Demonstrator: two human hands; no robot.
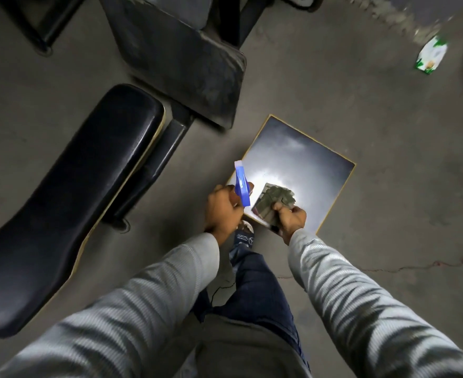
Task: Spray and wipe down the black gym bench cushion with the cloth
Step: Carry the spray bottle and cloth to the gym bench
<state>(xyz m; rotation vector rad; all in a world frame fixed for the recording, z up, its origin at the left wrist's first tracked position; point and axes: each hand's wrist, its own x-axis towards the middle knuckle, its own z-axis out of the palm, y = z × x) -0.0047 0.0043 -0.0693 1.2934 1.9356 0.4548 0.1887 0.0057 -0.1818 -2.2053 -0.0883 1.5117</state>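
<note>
Cushion (pixel 69 208) edge well left of both hands' grips, floor (pixel 388 214) between.

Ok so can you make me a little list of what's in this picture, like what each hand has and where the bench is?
left hand: holds a blue spray bottle, nozzle pointing away from the person
right hand: grips a bunched-up cloth
black bench cushion: to the person's left, neither hand touching it
wiping: not started yet
shiny dark board: flat on the floor under the hands
floor: grey concrete, cracked
green and white packet: lying far off to the right
</note>
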